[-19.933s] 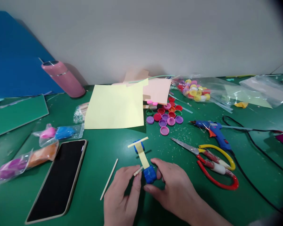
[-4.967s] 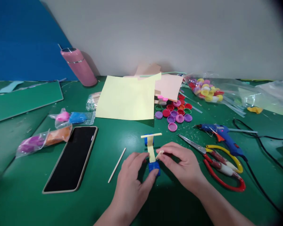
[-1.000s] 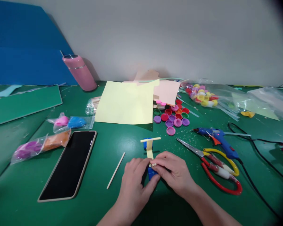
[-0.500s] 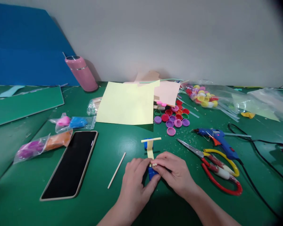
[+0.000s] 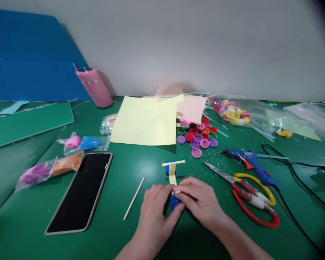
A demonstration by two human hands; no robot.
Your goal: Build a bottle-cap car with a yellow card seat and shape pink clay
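Observation:
A small piece made of a pale yellow strip (image 5: 172, 174) and blue parts lies low in the middle, with a thin pale stick (image 5: 181, 162) across its far end. My left hand (image 5: 157, 209) grips its near blue part (image 5: 175, 201) from the left, thumb at the lower edge. Pinched in my right hand (image 5: 202, 198) is a small cream-coloured bit (image 5: 177, 192), held against the strip just above that blue part. The fingertips of both hands nearly meet and hide part of the piece. A loose white stick (image 5: 134, 198) lies left of my left hand.
Left are a phone (image 5: 79, 193) and bagged clay (image 5: 90, 143). Scissors (image 5: 226, 175) and a blue glue gun (image 5: 256, 166) with its cord lie right. Farther back are coloured caps (image 5: 196, 153), yellow paper (image 5: 146, 121), a pink bottle (image 5: 94, 88) and a bag of caps (image 5: 234, 113).
The whole view has shifted slightly, so things appear a little lower. Both hands keep nearly the same pose around the piece.

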